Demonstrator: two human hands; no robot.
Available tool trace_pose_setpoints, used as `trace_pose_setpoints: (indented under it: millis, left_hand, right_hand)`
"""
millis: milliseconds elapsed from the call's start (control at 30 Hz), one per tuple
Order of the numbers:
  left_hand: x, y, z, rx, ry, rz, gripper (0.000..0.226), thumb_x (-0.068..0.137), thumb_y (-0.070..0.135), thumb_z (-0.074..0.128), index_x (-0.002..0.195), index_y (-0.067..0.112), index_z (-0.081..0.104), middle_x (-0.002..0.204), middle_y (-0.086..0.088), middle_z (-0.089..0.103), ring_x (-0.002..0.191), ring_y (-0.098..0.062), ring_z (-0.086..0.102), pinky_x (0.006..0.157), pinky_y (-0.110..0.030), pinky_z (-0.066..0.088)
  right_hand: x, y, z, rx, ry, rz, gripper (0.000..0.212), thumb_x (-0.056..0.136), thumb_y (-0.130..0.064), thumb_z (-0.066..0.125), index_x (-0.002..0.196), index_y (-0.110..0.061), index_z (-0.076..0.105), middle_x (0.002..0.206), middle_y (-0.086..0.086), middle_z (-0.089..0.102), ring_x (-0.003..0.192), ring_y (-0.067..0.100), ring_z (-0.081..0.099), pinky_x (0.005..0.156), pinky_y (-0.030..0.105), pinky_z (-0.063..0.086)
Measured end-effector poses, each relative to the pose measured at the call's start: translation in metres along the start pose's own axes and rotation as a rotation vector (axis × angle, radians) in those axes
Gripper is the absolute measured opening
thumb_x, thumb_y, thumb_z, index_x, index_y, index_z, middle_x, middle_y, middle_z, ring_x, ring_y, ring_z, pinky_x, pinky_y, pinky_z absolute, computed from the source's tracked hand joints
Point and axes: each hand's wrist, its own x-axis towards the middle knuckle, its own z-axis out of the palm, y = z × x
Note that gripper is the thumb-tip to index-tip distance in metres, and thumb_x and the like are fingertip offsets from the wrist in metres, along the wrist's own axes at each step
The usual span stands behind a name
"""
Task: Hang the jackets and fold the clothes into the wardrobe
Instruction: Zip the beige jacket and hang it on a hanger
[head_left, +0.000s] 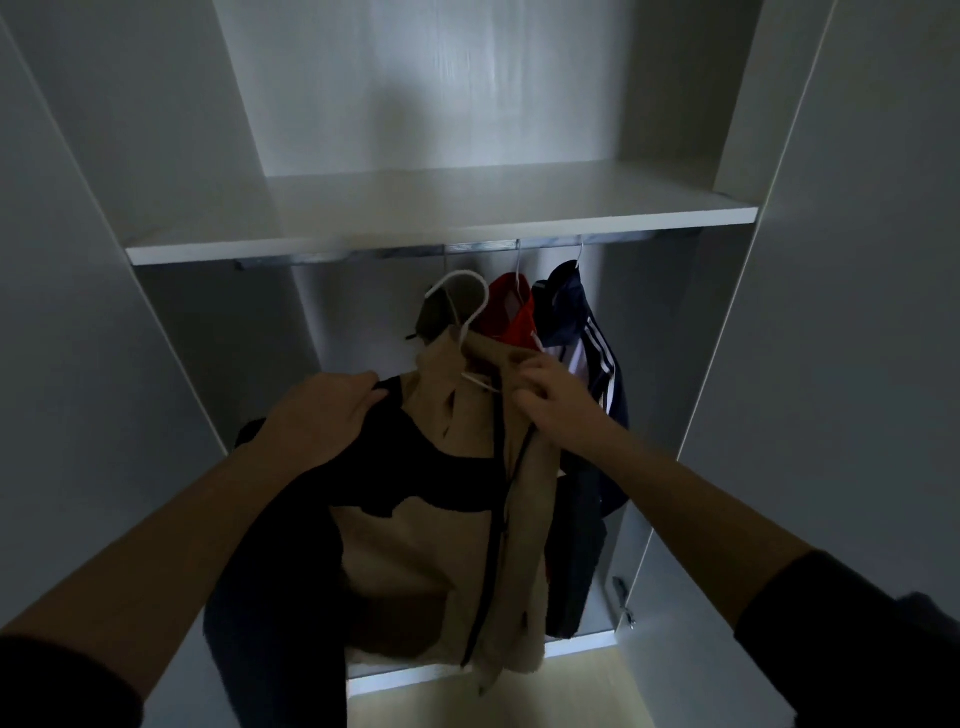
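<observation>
A beige fleece jacket (431, 551) with dark navy shoulders and sleeves hangs in front of me on a white hanger (470, 299), whose hook sits just below the wardrobe rail (363, 254). My left hand (322, 415) grips the jacket's dark left shoulder. My right hand (556, 397) pinches the beige collar on the right side. On the rail behind hang an olive garment (434, 317), a red jacket (506, 309) and a navy jacket with white stripes (587, 343).
The white shelf (415, 223) runs across above the rail. Wardrobe side panels stand at left (171, 338) and right (691, 338). An open door (857, 312) is at the right. The rail's left part holds no hangers.
</observation>
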Motion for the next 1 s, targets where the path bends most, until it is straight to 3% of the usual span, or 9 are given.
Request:
trace_pose_setpoints:
  millis: [100, 233, 300, 367, 467, 567, 733, 900, 1000]
  left_hand:
    - [-0.002, 0.002, -0.005, -0.071, 0.098, 0.064, 0.028, 0.095, 0.006, 0.052, 0.07, -0.005, 0.058, 0.058, -0.016, 0.055, 0.051, -0.021, 0.048, 0.055, -0.028, 0.032]
    - [0.002, -0.011, -0.012, -0.072, 0.151, 0.087, 0.033, 0.09, 0.015, 0.044, 0.07, -0.006, 0.059, 0.059, -0.021, 0.058, 0.051, -0.028, 0.055, 0.052, -0.032, 0.037]
    - [0.006, -0.017, -0.01, -0.05, 0.175, 0.101, 0.033, 0.091, 0.018, 0.044, 0.071, -0.003, 0.059, 0.06, -0.019, 0.059, 0.051, -0.027, 0.054, 0.052, -0.029, 0.035]
    - [0.012, -0.021, -0.008, -0.043, 0.183, 0.092, 0.032, 0.096, 0.018, 0.046, 0.074, -0.002, 0.056, 0.063, -0.016, 0.059, 0.054, -0.027, 0.054, 0.055, -0.027, 0.032]
    - [0.021, -0.024, -0.009, -0.114, 0.151, 0.056, 0.016, 0.098, 0.019, 0.049, 0.094, 0.006, 0.058, 0.086, -0.006, 0.06, 0.078, -0.023, 0.058, 0.066, -0.021, 0.03]
    - [0.026, -0.011, -0.008, -0.13, 0.237, 0.075, 0.039, 0.088, 0.04, 0.058, 0.115, 0.012, 0.055, 0.109, -0.003, 0.056, 0.1, -0.014, 0.05, 0.084, -0.028, 0.036]
    - [0.044, 0.0, -0.006, -0.216, 0.447, -0.002, 0.009, 0.089, 0.007, 0.061, 0.096, 0.003, 0.065, 0.093, -0.012, 0.063, 0.087, -0.029, 0.06, 0.076, -0.033, 0.044]
    - [0.045, -0.033, -0.007, -0.211, 0.524, -0.086, 0.016, 0.088, 0.002, 0.055, 0.093, 0.005, 0.071, 0.093, -0.013, 0.07, 0.086, -0.024, 0.062, 0.075, -0.015, 0.036]
    - [0.051, -0.046, -0.001, -0.24, 0.472, -0.239, 0.016, 0.09, 0.004, 0.057, 0.099, 0.003, 0.07, 0.1, -0.016, 0.07, 0.094, -0.031, 0.064, 0.081, -0.024, 0.04]
  right_hand:
    - [-0.002, 0.002, -0.003, 0.162, -0.128, 0.035, 0.025, 0.099, -0.012, 0.045, 0.091, 0.006, 0.062, 0.103, 0.013, 0.058, 0.099, 0.016, 0.054, 0.087, 0.029, 0.042]
    - [0.01, -0.002, -0.025, 0.229, -0.209, 0.092, 0.017, 0.102, -0.027, 0.041, 0.096, -0.02, 0.057, 0.084, -0.014, 0.058, 0.068, -0.012, 0.055, 0.067, 0.012, 0.041]
    - [0.016, -0.008, -0.028, -0.014, -0.285, -0.019, 0.013, 0.1, -0.018, 0.045, 0.11, -0.016, 0.054, 0.087, -0.012, 0.054, 0.067, -0.004, 0.055, 0.061, 0.012, 0.042]
    - [0.021, -0.012, -0.021, -0.144, -0.316, -0.129, 0.016, 0.099, -0.01, 0.045, 0.089, -0.015, 0.056, 0.077, -0.009, 0.052, 0.067, 0.003, 0.052, 0.064, 0.016, 0.04]
    - [0.029, -0.016, -0.012, -0.119, -0.167, -0.209, 0.023, 0.098, -0.014, 0.05, 0.078, -0.022, 0.061, 0.071, -0.016, 0.054, 0.065, -0.005, 0.051, 0.063, 0.01, 0.036]
    - [0.038, -0.016, -0.012, -0.156, -0.042, -0.234, 0.021, 0.096, -0.017, 0.054, 0.082, -0.015, 0.07, 0.07, -0.012, 0.059, 0.064, 0.002, 0.051, 0.06, 0.016, 0.037]
    - [0.047, -0.028, -0.018, -0.208, 0.001, -0.254, 0.023, 0.096, -0.019, 0.054, 0.09, -0.006, 0.072, 0.079, 0.007, 0.069, 0.071, 0.017, 0.059, 0.065, 0.026, 0.043]
    - [0.048, -0.023, -0.033, -0.189, 0.028, -0.177, 0.028, 0.097, -0.019, 0.052, 0.09, 0.001, 0.069, 0.079, 0.015, 0.066, 0.073, 0.024, 0.059, 0.062, 0.021, 0.04]
    - [0.048, -0.023, -0.028, -0.191, 0.041, -0.177, 0.026, 0.097, -0.018, 0.053, 0.087, 0.0, 0.069, 0.074, 0.01, 0.062, 0.065, 0.016, 0.053, 0.058, 0.014, 0.035]
